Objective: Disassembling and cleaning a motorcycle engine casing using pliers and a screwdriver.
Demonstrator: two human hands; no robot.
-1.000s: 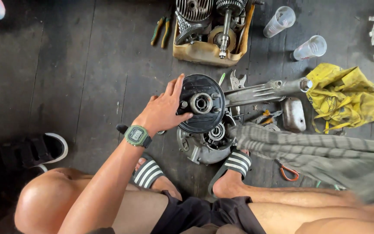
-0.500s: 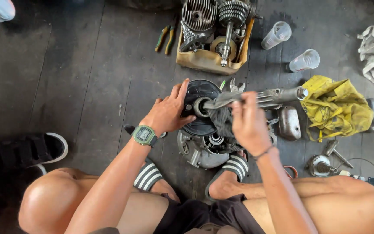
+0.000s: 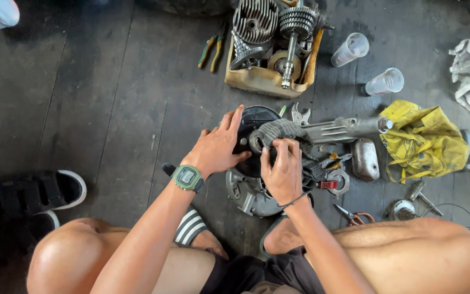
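Centre of floor, between the feet: engine case (image 3: 248, 190) with black round cover (image 3: 254, 122) on top, sitting where both hands reach it without leaning.
Left hand: left hand (image 3: 217, 148) flat on the cover's 9 o'clock edge, fingers spread and pressing, not gripping; looks like a brace so the case doesn't rotate or slide.
Right hand: right hand (image 3: 283, 173) at the cover's 4 o'clock, fingers clenched on a grey rag (image 3: 279, 132) bunched over the hub; thumb and forefinger pin the cloth down, likely to wipe the centre.
Rag: wrapped round the hub, tail trailing toward 4 o'clock under the palm.
Metal arm: long silver housing (image 3: 346, 129) runs out at 3 o'clock, lying on the boards.
Loose tools: spanner (image 3: 299, 115) at 1 o'clock of the cover, red-handled scissors (image 3: 354, 218) at 5 o'clock, all within right-hand reach.
Parts tray: wooden box (image 3: 270, 79) at 12 o'clock holds cylinder and gear shaft, kept clear of the work.
Other: two plastic cups (image 3: 366, 65) at 1 o'clock, yellow bag (image 3: 420, 141) at 3 o'clock, pliers (image 3: 210, 53) at 11 o'clock.
Feet: striped sandals (image 3: 190, 226) flank the case at 6 o'clock.
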